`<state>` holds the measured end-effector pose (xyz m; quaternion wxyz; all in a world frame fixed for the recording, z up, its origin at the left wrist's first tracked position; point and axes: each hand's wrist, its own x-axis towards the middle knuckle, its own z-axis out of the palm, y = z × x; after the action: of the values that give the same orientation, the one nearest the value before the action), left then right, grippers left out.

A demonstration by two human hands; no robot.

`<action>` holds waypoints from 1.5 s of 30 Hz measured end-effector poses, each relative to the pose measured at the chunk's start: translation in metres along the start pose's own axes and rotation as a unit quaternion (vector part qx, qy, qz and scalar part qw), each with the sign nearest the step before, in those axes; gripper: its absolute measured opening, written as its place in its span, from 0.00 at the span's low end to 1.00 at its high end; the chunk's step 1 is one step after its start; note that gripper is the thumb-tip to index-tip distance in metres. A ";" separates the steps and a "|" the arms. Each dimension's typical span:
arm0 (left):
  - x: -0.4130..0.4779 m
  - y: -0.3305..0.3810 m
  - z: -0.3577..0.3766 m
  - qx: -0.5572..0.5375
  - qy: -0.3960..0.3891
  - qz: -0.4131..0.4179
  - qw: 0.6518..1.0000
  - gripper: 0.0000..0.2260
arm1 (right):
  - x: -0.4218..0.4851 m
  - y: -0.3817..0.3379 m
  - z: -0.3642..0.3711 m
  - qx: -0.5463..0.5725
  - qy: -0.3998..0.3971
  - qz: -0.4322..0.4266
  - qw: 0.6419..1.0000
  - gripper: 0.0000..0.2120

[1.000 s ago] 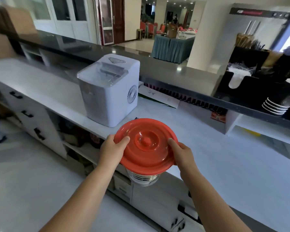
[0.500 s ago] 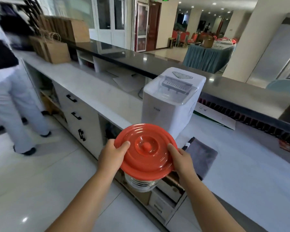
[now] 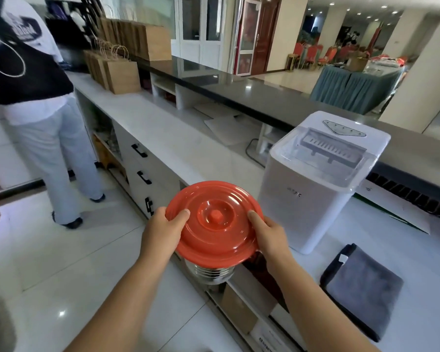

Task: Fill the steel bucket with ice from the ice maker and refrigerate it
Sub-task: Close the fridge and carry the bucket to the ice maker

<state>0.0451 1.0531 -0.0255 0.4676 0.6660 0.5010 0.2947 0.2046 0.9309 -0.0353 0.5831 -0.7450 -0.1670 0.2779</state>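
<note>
Steel bucket [image 3: 208, 271] hangs at the counter [image 3: 175, 138] edge, mostly hidden under one red lid [image 3: 214, 222]; only ribbed wall shows. Left hand [image 3: 160, 235] and right hand [image 3: 269, 237] clasp the lid's rim, thumbs on top, fingers apparently curled underneath. One ice maker [image 3: 315, 184] stands just right, one grey cloth [image 3: 361, 288] nearer.

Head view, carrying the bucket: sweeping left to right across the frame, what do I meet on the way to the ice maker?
Standing person → paper bags → left hand → red lid on the steel bucket → right hand → ice maker.
</note>
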 end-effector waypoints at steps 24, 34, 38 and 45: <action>0.266 0.049 0.086 -0.042 -0.013 -0.012 0.999 0.14 | 0.234 -0.056 0.065 -0.049 0.028 0.027 0.998 0.21; 0.333 0.071 0.115 0.025 -0.129 0.041 0.991 0.14 | 0.263 -0.070 0.074 -0.063 0.150 0.071 0.984 0.11; 0.349 0.075 0.118 0.042 -0.177 0.054 0.982 0.12 | 0.268 -0.071 0.081 -0.043 0.191 0.089 0.977 0.13; 0.367 0.067 0.109 0.024 -0.238 0.066 0.969 0.07 | 0.267 -0.075 0.092 -0.027 0.233 0.115 0.965 0.11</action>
<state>0.2841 1.3590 -0.0340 0.5367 0.7597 0.3369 0.1462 0.3645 1.1751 -0.0373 0.5499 -0.8187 0.0529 0.1566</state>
